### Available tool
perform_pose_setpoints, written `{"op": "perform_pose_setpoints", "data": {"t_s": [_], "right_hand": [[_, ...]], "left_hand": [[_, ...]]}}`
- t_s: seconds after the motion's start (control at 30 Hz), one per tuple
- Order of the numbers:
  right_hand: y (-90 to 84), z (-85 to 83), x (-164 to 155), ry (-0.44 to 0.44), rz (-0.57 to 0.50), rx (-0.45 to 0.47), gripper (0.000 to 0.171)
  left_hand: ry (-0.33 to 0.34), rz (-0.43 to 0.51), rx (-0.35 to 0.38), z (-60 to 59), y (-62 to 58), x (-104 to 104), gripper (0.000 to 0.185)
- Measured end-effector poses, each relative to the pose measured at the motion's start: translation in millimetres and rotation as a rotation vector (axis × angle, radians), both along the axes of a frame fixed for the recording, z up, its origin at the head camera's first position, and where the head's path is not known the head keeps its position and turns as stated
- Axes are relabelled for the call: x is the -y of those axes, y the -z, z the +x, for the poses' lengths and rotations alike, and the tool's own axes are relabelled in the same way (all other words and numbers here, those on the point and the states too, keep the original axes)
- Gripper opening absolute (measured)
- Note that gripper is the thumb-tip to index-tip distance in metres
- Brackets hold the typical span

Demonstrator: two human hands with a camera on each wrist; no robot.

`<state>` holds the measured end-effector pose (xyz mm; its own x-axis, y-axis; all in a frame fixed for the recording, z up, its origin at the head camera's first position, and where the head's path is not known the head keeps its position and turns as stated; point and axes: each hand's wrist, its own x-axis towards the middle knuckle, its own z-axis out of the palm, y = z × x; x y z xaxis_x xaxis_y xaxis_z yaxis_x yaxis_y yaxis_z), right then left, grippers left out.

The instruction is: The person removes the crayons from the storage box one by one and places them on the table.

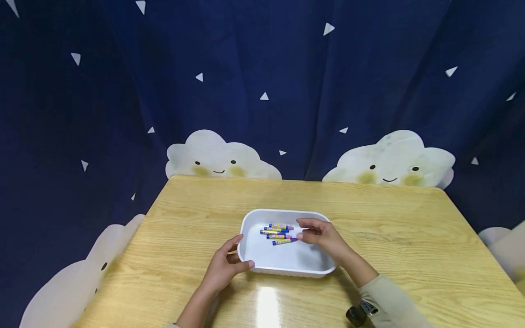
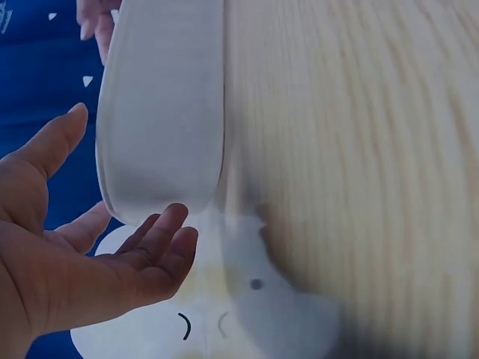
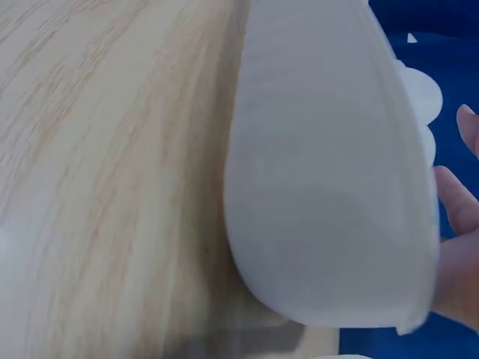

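A white plastic tray (image 1: 287, 272) sits near the middle of the wooden table (image 1: 410, 246). Several crayons with blue-and-yellow wrappers (image 1: 279, 233) lie in its far half. My left hand (image 1: 242, 250) is at the tray's front left corner, fingers straight and spread, thumb touching the rim. The left wrist view shows those fingers (image 2: 161, 239) open under the tray's outer wall (image 2: 161, 112). My right hand (image 1: 300, 229) hovers over the tray's right part, fingers loosely curved, tips by the crayons' right ends. In the right wrist view the tray wall (image 3: 329, 172) hides most of the fingers (image 3: 456, 209).
A dark blue curtain (image 1: 262, 91) with white triangles and smiling clouds surrounds the table on the far side and both flanks. The table's left edge (image 1: 123, 259) runs close to my left arm. A black wrist device (image 1: 357, 314) shows on my right sleeve.
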<state>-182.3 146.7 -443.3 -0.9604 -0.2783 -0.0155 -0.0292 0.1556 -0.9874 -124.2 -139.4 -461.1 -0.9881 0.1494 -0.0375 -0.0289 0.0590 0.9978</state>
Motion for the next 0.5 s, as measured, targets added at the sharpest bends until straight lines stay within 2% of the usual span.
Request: {"op": "perform_pose_setpoints", "data": {"t_s": [0.13,0.27,0.5], "right_hand": [[8.2,-6.7,8.3,0.024,0.005,0.057,0.051],[16.3,-13.1,13.7,0.072,0.053,0.09,0.048],[24.3,-19.1,20.4,0.114,0.121,0.079,0.043]], "left_hand": [[-0.006,-0.056,-0.003,-1.7,1.2,-0.6,0.076],[-0.006,-0.064,0.007,-3.3,2.8,-1.2,0.075],[-0.013,-0.132,-0.029,-2.2,3.0,-3.6,0.081]]}}
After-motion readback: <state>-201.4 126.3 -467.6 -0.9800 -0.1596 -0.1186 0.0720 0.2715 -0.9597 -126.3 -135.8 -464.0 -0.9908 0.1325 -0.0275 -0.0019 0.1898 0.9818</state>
